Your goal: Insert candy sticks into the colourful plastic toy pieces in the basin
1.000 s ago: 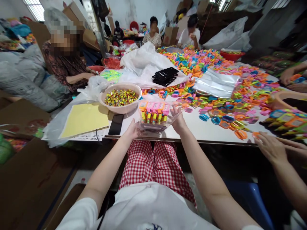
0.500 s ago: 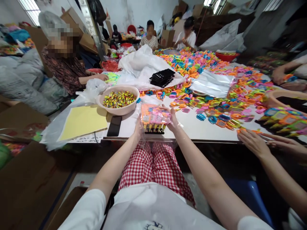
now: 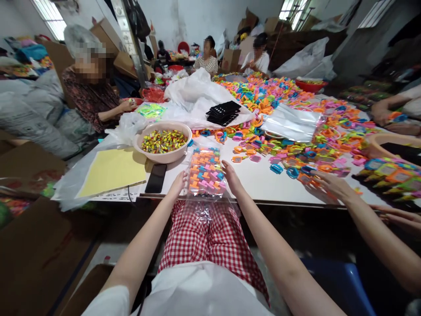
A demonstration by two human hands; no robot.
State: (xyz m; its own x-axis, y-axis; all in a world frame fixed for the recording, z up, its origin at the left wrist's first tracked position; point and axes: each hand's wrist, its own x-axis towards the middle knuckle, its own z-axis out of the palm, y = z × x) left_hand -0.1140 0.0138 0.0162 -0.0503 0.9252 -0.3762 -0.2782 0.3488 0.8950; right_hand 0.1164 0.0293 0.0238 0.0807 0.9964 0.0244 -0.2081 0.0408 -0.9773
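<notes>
A clear plastic bag packed with rows of small orange, blue and pink plastic pieces [image 3: 206, 173] lies at the table's front edge. Its loose, crinkled end hangs over the edge above my lap. My left hand [image 3: 178, 183] is along the bag's left side, fingers extended and close against the plastic. On the other side my right hand [image 3: 233, 179] has its fingers stretched out and apart, at the bag's right edge. Whether either hand presses on the plastic I cannot tell.
A bowl [image 3: 182, 153] of small yellow-and-red pieces, a phone [image 3: 155, 178] and yellow paper [image 3: 112, 173] are on the left. Black cards [image 3: 223, 113] lie behind; colourful plastic pieces [image 3: 263, 94] heap to the right. A co-worker's hand [image 3: 329, 184] reaches in at right.
The bag has tipped from upright in both hands to lying back, showing its top rows. My hands have loosened to its sides. The co-worker's hand at right has moved left.
</notes>
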